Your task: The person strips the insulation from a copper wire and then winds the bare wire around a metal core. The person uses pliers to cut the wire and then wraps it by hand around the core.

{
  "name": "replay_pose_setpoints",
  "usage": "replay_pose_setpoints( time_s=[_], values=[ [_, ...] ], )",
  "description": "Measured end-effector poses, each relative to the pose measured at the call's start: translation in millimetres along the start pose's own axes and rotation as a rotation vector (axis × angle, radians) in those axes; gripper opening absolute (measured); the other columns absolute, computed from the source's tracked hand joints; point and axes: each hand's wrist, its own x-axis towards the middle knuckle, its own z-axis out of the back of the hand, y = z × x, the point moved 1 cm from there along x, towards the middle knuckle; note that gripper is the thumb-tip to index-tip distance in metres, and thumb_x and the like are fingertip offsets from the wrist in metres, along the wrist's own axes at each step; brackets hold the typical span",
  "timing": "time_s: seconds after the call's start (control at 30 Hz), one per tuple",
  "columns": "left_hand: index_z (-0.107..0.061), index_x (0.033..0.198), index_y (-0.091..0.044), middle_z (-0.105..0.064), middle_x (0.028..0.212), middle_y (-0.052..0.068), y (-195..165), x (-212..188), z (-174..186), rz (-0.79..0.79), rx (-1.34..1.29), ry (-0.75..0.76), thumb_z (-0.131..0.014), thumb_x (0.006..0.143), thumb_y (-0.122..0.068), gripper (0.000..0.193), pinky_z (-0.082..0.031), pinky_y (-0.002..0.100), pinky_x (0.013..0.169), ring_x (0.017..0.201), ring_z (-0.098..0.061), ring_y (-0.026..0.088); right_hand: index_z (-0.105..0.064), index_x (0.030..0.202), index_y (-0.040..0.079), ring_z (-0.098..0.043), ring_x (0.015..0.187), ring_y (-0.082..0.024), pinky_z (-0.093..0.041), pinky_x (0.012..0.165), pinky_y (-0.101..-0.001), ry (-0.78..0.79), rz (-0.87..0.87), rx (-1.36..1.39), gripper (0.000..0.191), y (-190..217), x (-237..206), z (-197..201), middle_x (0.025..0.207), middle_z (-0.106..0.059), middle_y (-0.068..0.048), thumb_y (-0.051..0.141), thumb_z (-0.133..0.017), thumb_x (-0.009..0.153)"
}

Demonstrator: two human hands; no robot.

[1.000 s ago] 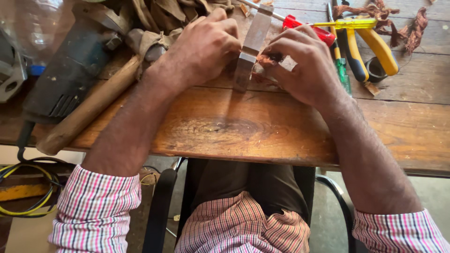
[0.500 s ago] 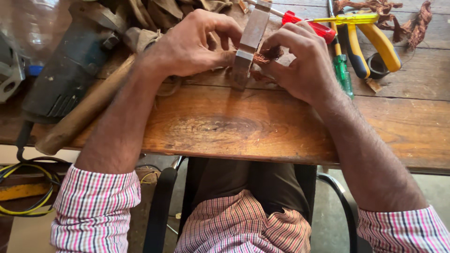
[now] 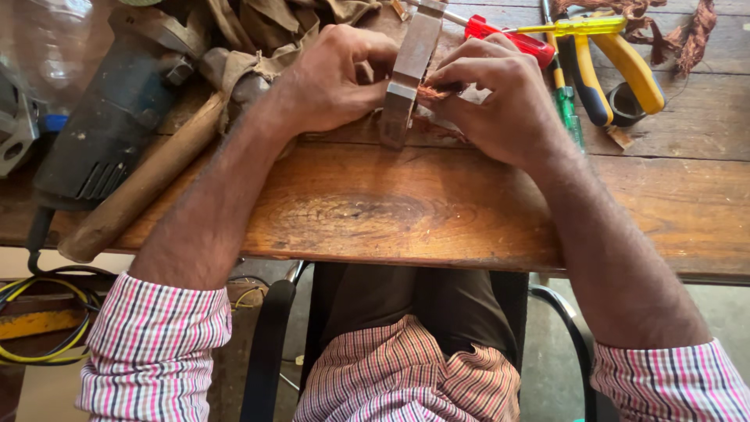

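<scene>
A worn wooden workbench [image 3: 437, 211] carries the clutter. At far left lies an angle grinder [image 3: 109, 125], with a wooden handle [image 3: 141, 191] slanting beside it. The left hand [image 3: 328, 78] presses closed against a curved metal piece [image 3: 408, 70] standing on the bench. The right hand [image 3: 500, 98] pinches a tuft of copper wire [image 3: 434, 92] against that piece. Further right lie a red-handled screwdriver [image 3: 508, 35] and yellow-handled pliers [image 3: 617, 66].

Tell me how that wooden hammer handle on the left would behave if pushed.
The wooden hammer handle looks thick and rigid, so it would likely slide stiffly. Being rounded, it may roll. Its end overhangs the table edge, so it could tip off.
</scene>
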Motion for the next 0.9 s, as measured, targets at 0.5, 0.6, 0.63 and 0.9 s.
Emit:
replay_pose_setpoints(
  time_s=[0.5,0.6,0.63,0.9],
  values=[
    [-0.071,0.127,-0.006,-0.076,0.100,0.005,-12,1,-4,0.144,-0.117,0.061,-0.076,0.095,-0.016,0.033,-0.061,0.026,0.071,0.084,-0.068,0.009,-0.070,0.115,0.003,-0.068,0.102,-0.024,-0.055,0.092,-0.0390,0.042,0.007,0.014,0.025,-2,1,1,0.105,-0.072,-0.010,0.003,-0.075,0.091],
    [-0.070,0.129,-0.007,-0.077,0.109,0.004,-13,2,-3,0.108,-0.187,0.091,-0.072,0.097,-0.014,0.033,-0.063,0.026,0.085,0.094,-0.073,0.009,-0.070,0.111,0.003,-0.068,0.099,-0.023,-0.056,0.086,-0.0375,0.056,-0.069,0.019,0.024,-1,1,1,0.101,-0.072,-0.010,0.005,-0.077,0.088],
    [-0.071,0.129,-0.006,-0.078,0.111,0.005,-13,2,-3,0.091,-0.177,0.108,-0.072,0.098,-0.014,0.032,-0.062,0.027,0.089,0.097,-0.072,0.010,-0.070,0.110,0.003,-0.068,0.098,-0.023,-0.056,0.087,-0.0374,0.051,-0.068,0.012,0.022,-1,2,0,0.101,-0.072,-0.009,0.005,-0.077,0.089],
    [-0.070,0.126,-0.006,-0.077,0.114,0.004,-14,7,-5,0.134,-0.280,0.135,-0.081,0.091,-0.022,0.040,-0.061,0.032,0.096,0.104,-0.072,0.013,-0.072,0.115,0.007,-0.063,0.103,-0.028,-0.052,0.092,-0.0401,0.009,0.097,-0.116,0.026,2,2,0,0.103,-0.071,-0.008,0.007,-0.080,0.090]
  ],
)
